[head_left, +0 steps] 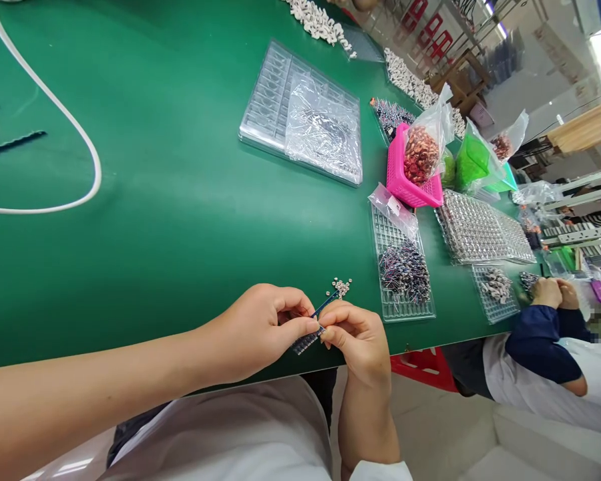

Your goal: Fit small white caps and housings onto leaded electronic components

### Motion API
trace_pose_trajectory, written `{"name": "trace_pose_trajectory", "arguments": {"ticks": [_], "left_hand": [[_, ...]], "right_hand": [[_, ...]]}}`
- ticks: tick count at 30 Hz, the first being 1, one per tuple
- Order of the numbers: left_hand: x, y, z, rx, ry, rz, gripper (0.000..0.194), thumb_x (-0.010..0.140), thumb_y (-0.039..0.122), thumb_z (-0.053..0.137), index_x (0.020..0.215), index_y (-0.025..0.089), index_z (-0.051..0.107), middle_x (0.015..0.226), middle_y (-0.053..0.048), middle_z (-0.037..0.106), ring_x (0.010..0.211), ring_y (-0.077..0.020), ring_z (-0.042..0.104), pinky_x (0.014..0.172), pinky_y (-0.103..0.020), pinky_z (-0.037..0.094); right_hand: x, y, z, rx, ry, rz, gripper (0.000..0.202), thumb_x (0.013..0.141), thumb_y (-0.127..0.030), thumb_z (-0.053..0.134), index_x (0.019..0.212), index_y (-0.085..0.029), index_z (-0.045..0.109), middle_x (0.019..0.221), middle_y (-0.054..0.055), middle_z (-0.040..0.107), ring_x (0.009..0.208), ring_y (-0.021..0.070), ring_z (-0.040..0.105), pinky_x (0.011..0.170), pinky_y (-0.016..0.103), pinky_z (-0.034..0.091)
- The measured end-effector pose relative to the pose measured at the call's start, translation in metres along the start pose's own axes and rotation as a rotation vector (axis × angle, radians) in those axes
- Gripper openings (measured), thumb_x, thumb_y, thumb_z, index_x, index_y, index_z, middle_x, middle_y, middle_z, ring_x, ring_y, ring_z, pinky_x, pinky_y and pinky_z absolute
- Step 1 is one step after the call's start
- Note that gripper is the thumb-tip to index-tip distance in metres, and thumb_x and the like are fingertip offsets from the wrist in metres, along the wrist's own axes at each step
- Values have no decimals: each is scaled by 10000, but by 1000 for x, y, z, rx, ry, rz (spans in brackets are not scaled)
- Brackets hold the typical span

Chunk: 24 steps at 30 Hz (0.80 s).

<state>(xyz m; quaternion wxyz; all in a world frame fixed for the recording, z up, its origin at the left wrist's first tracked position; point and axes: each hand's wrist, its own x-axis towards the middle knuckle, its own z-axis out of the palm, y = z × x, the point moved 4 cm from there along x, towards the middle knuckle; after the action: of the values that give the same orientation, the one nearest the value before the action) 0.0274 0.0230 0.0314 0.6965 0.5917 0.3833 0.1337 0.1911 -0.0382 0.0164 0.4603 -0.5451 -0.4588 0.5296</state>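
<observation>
Near the table's front edge my left hand (265, 331) is closed, thumb and fingers pinching a narrow dark blue strip (307, 341) with a row of small parts along it. The strip slants between my hands, one end jutting out past the fingers. My right hand (360, 337) is closed too, its thumb and fingertips pressed together at the strip. Whatever lies between those right fingertips is too small and covered to make out. Just beyond the fingers, a little pile of tiny pale round parts (341, 288) lies on the green table (180, 260).
Right of my hands, a clear tray (408, 312) carries many wired parts. Farther back are a pink basket (398, 170) with a bag and stacked clear trays (265, 87). A white cable (75, 127) curves at left. A co-worker's hands (553, 292) are at far right.
</observation>
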Motion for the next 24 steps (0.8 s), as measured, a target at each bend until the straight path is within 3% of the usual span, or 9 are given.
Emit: {"name": "trace_pose_trajectory", "arguments": {"ticks": [13,24], "left_hand": [[1,1,1,2,30,-15,242,789,386,605,667,181,640,571,37,543,556,-122,441,519,-222,334],[-1,0,2,7,16,4,248,805,376,591,651,185,630,573,30,558,553,-123,448,514,-222,335]], "right_hand": [[1,-4,2,20,-23,-21,24,794,-246,785,794,-231,766,746,12,678,604,113,584,486,216,471],[3,-7,3,-68,-11,17,187,779,-376,793,737,-200,747,722,31,681,554,115,568,465,238,486]]}}
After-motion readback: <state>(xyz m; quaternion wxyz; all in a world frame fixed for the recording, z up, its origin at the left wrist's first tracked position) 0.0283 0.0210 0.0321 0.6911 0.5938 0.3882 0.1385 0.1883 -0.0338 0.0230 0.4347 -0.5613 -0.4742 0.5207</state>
